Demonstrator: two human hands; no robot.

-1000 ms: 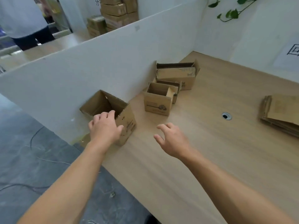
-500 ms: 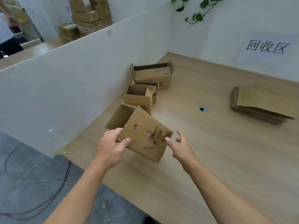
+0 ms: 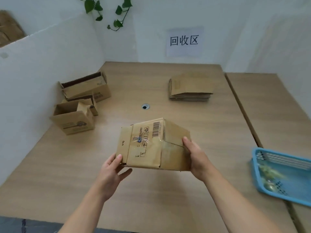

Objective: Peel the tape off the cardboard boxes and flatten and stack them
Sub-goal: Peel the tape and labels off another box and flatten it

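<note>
box (image 3: 151,147) held off the worktop (image 3: 159,199), centre-front | my left hand (image 3: 111,167) fingers pinch its near-left corner, right hand (image 3: 193,155) fingers clamp the right end | likely light, hollow, crushable: hold corners | tape (image 3: 145,142) looks slick, lift at an edge

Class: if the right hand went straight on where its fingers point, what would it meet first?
The cardboard box it holds: the right hand lies against its end. Past that, probably tabletop; depth unclear.

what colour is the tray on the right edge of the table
Light blue plastic tray, with slotted walls; it shows only in the head view, partly cut off at the frame edge.
</note>
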